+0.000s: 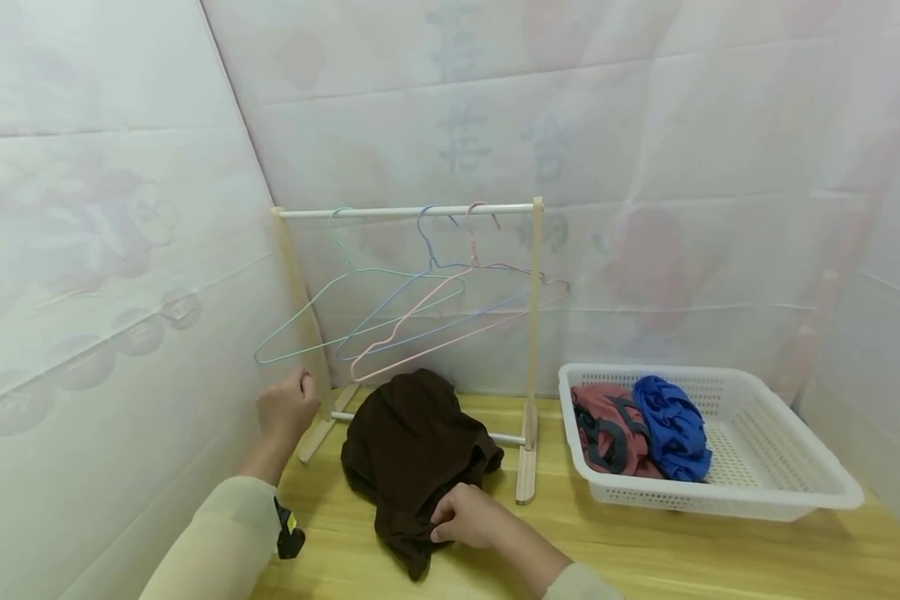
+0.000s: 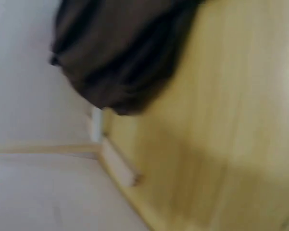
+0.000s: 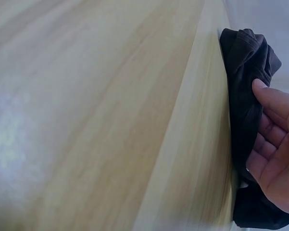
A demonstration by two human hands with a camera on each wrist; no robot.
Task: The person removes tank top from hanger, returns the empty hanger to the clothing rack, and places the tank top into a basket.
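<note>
A dark brown garment (image 1: 412,442) lies bunched on the wooden table, in front of the clothes rack's lower bar. My right hand (image 1: 468,517) is at its near right edge. In the right wrist view the thumb and loosely bent fingers (image 3: 267,151) of that hand overlap the dark cloth (image 3: 245,96), with no cloth showing between them. My left hand (image 1: 288,404) is raised beside the rack's left post with its fingers curled and nothing in it. The garment (image 2: 120,53) looks blurred in the left wrist view, where only a sliver of the hand shows.
Green (image 1: 300,312), blue (image 1: 390,302) and pink (image 1: 412,312) hangers hang from the rack's white top rail (image 1: 390,212). At right stands a white basket (image 1: 780,492) holding a red-and-grey garment (image 1: 618,429) and a blue garment (image 1: 671,429). Printed fabric walls enclose the table (image 1: 690,558).
</note>
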